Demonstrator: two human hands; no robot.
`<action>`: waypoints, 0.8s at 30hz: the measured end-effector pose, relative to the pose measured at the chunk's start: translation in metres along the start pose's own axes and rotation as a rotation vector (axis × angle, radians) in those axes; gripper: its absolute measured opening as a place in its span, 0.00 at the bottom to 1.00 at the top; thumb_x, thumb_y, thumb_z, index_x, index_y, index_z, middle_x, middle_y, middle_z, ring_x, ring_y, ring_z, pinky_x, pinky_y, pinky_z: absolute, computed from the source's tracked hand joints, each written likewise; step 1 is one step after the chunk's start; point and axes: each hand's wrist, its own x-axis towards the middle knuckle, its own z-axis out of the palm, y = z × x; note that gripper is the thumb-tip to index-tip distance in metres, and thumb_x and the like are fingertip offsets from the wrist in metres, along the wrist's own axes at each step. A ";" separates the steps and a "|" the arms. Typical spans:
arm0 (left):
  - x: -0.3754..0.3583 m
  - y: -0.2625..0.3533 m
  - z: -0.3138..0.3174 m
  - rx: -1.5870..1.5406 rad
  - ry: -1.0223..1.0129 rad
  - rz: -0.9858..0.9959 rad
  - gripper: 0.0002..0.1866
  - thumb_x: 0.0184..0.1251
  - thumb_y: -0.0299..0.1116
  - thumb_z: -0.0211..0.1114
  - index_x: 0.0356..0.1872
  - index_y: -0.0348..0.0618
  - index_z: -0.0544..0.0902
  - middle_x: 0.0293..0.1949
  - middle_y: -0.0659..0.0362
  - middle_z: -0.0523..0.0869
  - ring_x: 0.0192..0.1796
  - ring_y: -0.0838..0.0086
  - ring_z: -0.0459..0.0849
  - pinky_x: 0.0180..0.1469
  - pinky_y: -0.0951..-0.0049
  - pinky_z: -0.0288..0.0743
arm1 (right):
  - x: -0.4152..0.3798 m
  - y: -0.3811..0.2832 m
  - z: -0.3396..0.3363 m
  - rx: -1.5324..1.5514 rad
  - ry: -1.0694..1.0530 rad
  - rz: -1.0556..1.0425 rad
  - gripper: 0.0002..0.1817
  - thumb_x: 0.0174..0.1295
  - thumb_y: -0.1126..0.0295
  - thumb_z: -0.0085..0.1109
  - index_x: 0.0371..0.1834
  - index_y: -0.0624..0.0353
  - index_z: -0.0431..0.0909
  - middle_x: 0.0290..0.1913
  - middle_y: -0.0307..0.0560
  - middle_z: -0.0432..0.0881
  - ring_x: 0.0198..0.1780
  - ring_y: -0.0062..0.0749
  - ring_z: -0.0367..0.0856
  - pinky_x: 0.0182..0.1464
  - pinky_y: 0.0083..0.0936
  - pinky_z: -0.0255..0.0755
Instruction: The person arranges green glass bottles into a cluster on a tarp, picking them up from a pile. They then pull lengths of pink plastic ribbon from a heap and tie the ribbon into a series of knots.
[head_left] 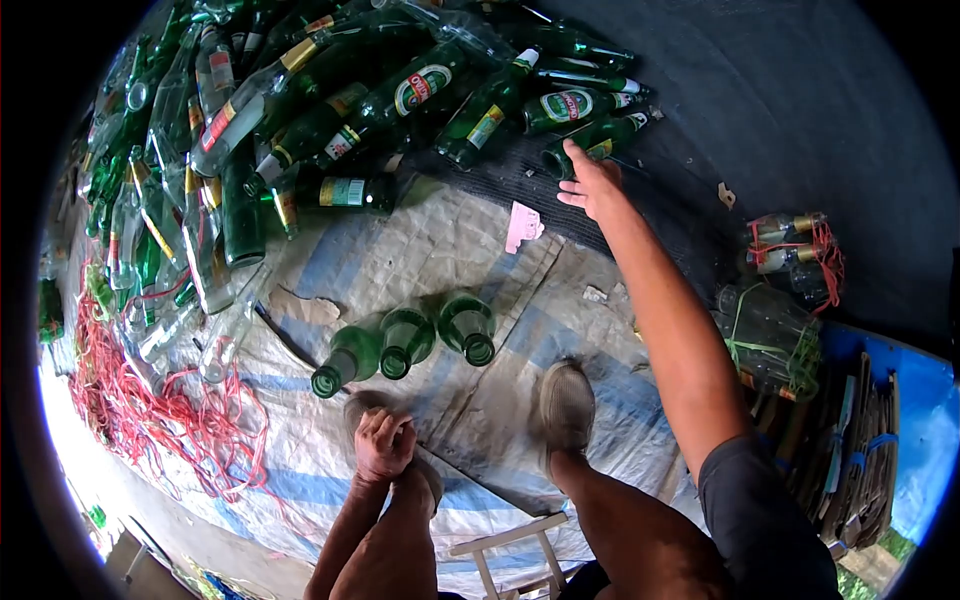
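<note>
My right hand (pixel 590 186) reaches out to the far side, fingers spread and holding nothing. Its fingertips are right at the base of a green glass bottle (pixel 600 140) lying on the dark mat. My left hand (pixel 385 443) is low in front of my left leg, its fingers curled in with nothing showing in them. Three green bottles stand together on the sheet between my hands: a left one (pixel 345 360), a middle one (pixel 405 342) and a right one (pixel 467 328), their open mouths toward me.
A large heap of bottles (pixel 240 110) fills the far left. Tangled pink twine (pixel 180 420) lies at the left on the striped sheet (pixel 350 250). Bundled clear bottles (pixel 770 335), tied with string, and stacked cardboard (pixel 850 450) are at the right. A pink scrap (pixel 523 227) lies near the mat.
</note>
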 end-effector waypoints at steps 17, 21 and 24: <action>-0.003 -0.003 0.000 0.007 -0.043 -0.025 0.11 0.56 0.23 0.70 0.41 0.45 0.85 0.32 0.57 0.83 0.38 0.54 0.84 0.45 0.58 0.79 | -0.022 0.034 -0.049 -0.047 -0.126 -0.024 0.41 0.48 0.53 0.80 0.60 0.70 0.75 0.50 0.54 0.81 0.41 0.45 0.87 0.42 0.40 0.90; -0.003 -0.002 0.002 0.011 -0.021 -0.008 0.11 0.57 0.23 0.70 0.41 0.45 0.86 0.31 0.57 0.83 0.38 0.54 0.84 0.44 0.58 0.79 | -0.055 0.067 -0.065 -0.079 -0.211 -0.009 0.39 0.49 0.49 0.79 0.55 0.70 0.77 0.44 0.51 0.82 0.39 0.38 0.86 0.40 0.35 0.89; -0.002 -0.002 0.002 0.013 -0.007 0.011 0.11 0.57 0.23 0.70 0.41 0.45 0.85 0.31 0.57 0.83 0.37 0.54 0.83 0.43 0.57 0.78 | -0.107 0.087 -0.074 -0.074 -0.338 -0.046 0.33 0.53 0.50 0.76 0.51 0.69 0.81 0.44 0.51 0.85 0.41 0.34 0.86 0.37 0.33 0.87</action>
